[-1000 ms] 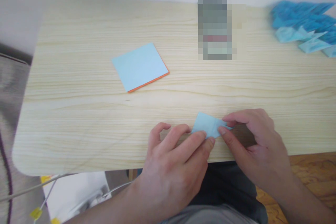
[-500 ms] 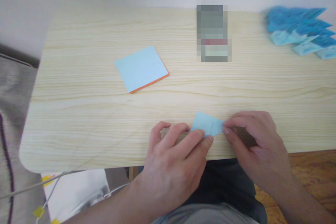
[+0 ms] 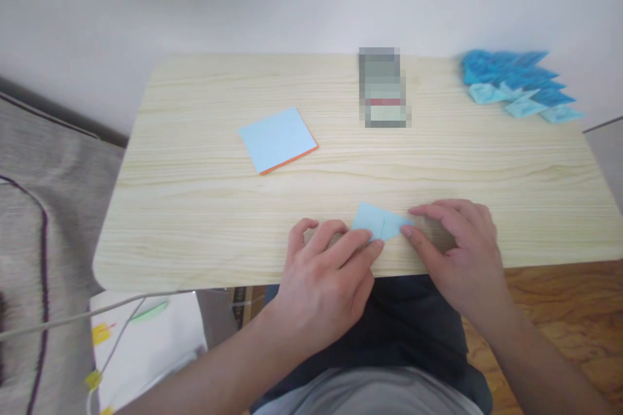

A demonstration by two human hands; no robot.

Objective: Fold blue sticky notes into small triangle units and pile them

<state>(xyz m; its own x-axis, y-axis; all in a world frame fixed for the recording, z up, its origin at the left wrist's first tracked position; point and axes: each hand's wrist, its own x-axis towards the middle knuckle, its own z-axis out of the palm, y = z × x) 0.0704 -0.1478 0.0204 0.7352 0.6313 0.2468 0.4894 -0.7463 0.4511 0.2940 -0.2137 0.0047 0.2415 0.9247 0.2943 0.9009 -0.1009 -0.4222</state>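
Note:
A small light-blue folded paper (image 3: 377, 219) lies flat near the table's front edge, a crease line across it and a narrow point to the right. My left hand (image 3: 326, 272) holds its lower left edge between thumb and index finger, with the other fingers curled beside it. At the pointed end is my right hand (image 3: 460, 246), its thumb touching the tip and its index finger just above, slightly apart. The other right fingers are bent and partly hidden.
Back left of the paper lies a stack of blue sheets (image 3: 277, 139) with an orange edge. A blurred-out rectangular object (image 3: 384, 87) sits at the back. Several folded blue paper pieces (image 3: 516, 81) stand at back right. Cables (image 3: 121, 303) run below the table (image 3: 170, 227) at left.
My right thumb and index finger have loosened from a pinch on the paper's tip and moved apart. My left hand stays on the paper. The whole view has shifted, showing more of the table.

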